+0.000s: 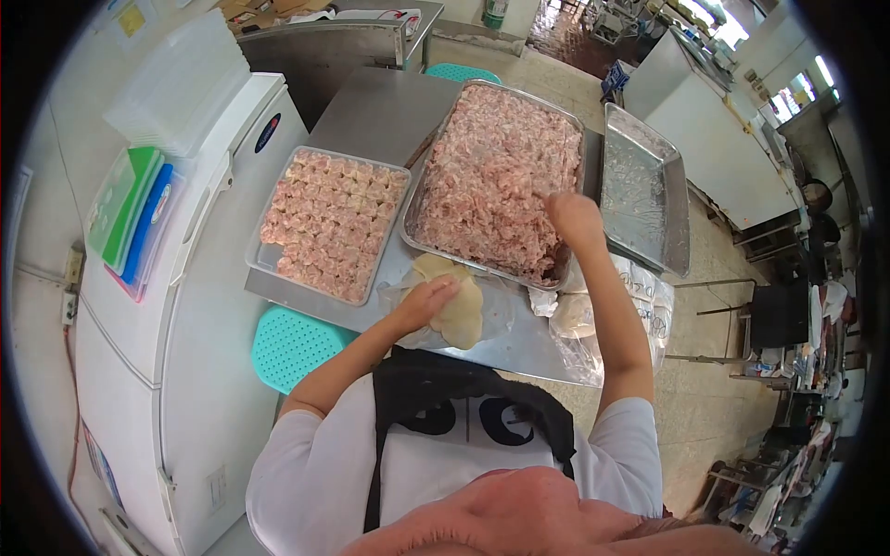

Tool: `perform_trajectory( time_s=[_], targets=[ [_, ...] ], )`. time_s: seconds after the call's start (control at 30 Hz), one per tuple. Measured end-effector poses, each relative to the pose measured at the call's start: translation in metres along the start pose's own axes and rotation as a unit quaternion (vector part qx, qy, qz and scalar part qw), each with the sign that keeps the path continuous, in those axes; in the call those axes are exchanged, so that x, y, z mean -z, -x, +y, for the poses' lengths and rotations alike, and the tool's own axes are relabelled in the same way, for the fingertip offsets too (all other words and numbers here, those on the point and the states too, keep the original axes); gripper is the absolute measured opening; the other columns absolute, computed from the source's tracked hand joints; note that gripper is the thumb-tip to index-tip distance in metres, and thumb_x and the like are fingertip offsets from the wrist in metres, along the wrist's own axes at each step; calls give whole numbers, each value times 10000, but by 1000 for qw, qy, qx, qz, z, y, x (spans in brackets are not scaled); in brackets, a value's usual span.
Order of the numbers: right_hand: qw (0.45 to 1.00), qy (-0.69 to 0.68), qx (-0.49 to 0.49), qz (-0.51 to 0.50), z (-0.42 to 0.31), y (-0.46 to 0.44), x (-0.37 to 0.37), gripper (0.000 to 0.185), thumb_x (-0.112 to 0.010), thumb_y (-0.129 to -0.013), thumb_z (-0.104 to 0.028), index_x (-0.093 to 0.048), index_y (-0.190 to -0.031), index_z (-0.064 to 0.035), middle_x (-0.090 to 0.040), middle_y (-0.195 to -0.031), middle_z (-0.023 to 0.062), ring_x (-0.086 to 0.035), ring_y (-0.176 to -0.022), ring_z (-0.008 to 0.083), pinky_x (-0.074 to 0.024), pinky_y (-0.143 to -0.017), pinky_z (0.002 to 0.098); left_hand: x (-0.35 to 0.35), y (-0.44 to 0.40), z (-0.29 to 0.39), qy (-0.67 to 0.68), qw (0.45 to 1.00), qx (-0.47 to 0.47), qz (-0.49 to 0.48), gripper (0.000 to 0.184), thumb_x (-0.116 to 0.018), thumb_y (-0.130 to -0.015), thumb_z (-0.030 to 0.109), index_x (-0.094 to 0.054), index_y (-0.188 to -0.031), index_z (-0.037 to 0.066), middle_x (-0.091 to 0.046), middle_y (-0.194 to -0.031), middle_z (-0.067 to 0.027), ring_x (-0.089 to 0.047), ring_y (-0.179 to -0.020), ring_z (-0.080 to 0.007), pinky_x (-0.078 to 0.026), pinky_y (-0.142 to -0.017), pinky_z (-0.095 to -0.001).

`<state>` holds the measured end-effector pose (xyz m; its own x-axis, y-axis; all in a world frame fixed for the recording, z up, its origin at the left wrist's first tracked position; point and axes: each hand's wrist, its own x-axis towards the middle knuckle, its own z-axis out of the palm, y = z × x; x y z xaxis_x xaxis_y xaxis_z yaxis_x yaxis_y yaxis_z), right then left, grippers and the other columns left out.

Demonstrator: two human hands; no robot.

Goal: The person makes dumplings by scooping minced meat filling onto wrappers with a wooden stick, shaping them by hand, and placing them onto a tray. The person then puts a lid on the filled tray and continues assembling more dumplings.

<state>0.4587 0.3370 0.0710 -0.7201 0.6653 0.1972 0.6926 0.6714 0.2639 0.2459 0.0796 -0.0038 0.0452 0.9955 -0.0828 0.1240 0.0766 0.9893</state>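
Observation:
My left hand [428, 304] is curled over the stack of thin, pale dough wrappers [461, 320], its fingers closed at the edge of a wrapper. Clear plastic sheeting [499, 320] lies under the wrappers. My right hand [575, 221] reaches over the right side of a large metal tray [409, 221] heaped with pink minced meat [501, 167]. Its fingers are pressed together at the meat's surface, and their tips are hard to make out. To the left, a shallow plastic tray [252, 255] holds close rows of filled dumplings [329, 222].
A metal pan [640, 185] stands right of the meat, with plastic-wrapped packs [575, 320] in front. Left are a white freezer [209, 278], stacked clear trays [185, 88] and coloured lids [125, 204]. A turquoise stool [301, 347] sits by the metal table [371, 111].

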Motion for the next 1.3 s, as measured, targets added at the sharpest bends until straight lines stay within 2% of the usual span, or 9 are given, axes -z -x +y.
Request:
perform_trajectory(
  time_s=[0.1,0.27,0.4,0.6,0.8,0.87,1.0,1.07,1.3],
  targets=[
    [999,-39,14,-12,-17,31,17,313,-515,-931,-306,-631,-761,-71,-645,-662,111,-657,-605,306,-520,-535,426,2,-1,-17,311,945,101,-3,248,-577,-949,256,-604,-1066,40,-628,-943,-48,-570,-959,-133,-436,-851,-315],
    [994,-105,14,7,-42,80,12,338,-506,-941,-334,-610,-754,-72,-642,-696,122,-653,-632,302,-520,-550,415,4,5,18,-117,989,-80,-41,255,-576,-941,230,-641,-1071,21,-578,-1081,-81,-546,-1014,-186,-417,-901,-308],
    [990,-143,-2,-2,-30,87,27,288,-567,-906,-323,-628,-758,-84,-640,-719,106,-650,-667,280,-514,-572,407,3,-9,2,-75,983,-163,26,250,-685,-850,207,-663,-979,-6,-603,-963,-94,-576,-924,-235,-448,-822,-322],
    [998,33,19,-57,9,60,133,270,-599,-865,-325,-665,-717,-108,-643,-720,78,-655,-681,244,-499,-554,346,24,-3,32,-71,993,-74,54,257,-622,-897,208,-660,-1026,-11,-627,-985,-82,-602,-917,-211,-463,-809,-292],
    [998,34,47,35,-3,22,46,287,-556,-899,-324,-660,-713,-131,-641,-667,84,-653,-616,253,-494,-517,377,34,-3,22,164,986,13,26,269,-594,-918,177,-644,-1099,-15,-658,-1050,-77,-621,-950,-136,-493,-834,-264],
    [995,-53,87,-18,-28,31,30,303,-548,-912,-314,-640,-696,-123,-635,-644,96,-646,-586,267,-492,-512,392,33,-5,33,447,894,13,1,298,-593,-919,198,-633,-1111,-26,-656,-1012,-51,-599,-898,-100,-481,-830,-272],
    [992,-66,106,-36,-5,30,44,329,-544,-919,-327,-632,-689,-110,-636,-659,100,-651,-611,282,-507,-545,410,35,-5,30,327,943,39,37,332,-569,-934,213,-603,-1172,-16,-656,-1007,-46,-595,-906,-105,-484,-836,-278],
    [988,-54,144,12,20,11,55,326,-550,-916,-327,-631,-702,-94,-640,-673,93,-662,-632,286,-520,-562,419,36,0,46,17,996,27,80,342,-529,-954,237,-595,-1189,-3,-655,-1008,-37,-603,-884,-114,-484,-812,-272],
    [999,-6,-41,17,54,-46,-5,369,-531,-923,-379,-649,-756,-71,-643,-701,123,-652,-648,320,-507,-556,435,59,15,22,198,975,21,101,304,-583,-920,178,-598,-1172,9,-632,-1055,-26,-562,-946,-81,-447,-813,-228]
  ],
)
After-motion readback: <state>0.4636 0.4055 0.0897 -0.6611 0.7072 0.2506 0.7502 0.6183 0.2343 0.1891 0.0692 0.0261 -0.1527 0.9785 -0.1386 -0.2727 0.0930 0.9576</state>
